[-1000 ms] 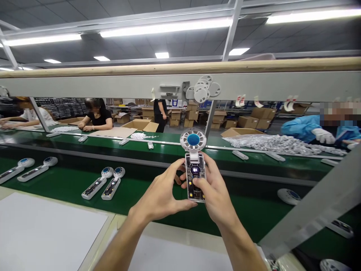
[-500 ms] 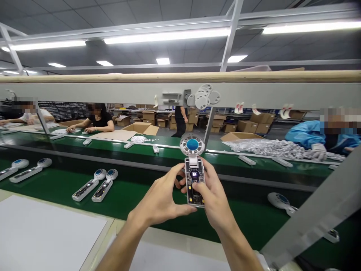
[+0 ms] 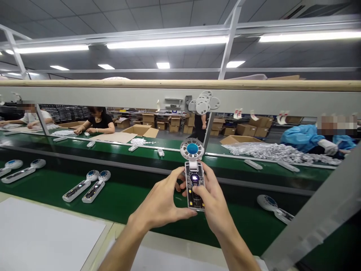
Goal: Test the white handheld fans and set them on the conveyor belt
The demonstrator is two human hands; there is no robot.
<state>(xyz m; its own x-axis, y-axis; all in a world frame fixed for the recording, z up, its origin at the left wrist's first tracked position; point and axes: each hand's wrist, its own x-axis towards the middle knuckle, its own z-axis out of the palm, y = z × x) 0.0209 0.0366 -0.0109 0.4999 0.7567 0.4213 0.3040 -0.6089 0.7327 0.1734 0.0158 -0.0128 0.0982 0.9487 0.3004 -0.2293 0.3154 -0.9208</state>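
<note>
Upright in front of me is a white handheld device with a round head, blue in the middle. Its body lies uncovered, showing a black circuit board with a small lit display and yellow parts. My right hand grips it from the right, thumb pressed on the board just under the display. My left hand curves around the left side, its thumb at the lower edge and its fingertips close to the side and partly hidden behind. Similar devices lie on the green conveyor belt below.
Another device lies right, beside a slanted grey post. White sheets cover the near table. Across a second belt, seated people work near cardboard boxes and a heap of small white parts. A grey beam crosses above.
Devices on the near belt have shifted left, while pieces on the far belt have shifted right. The display's lit pattern differs. A standing person behind has moved right. My grip looks the same.
</note>
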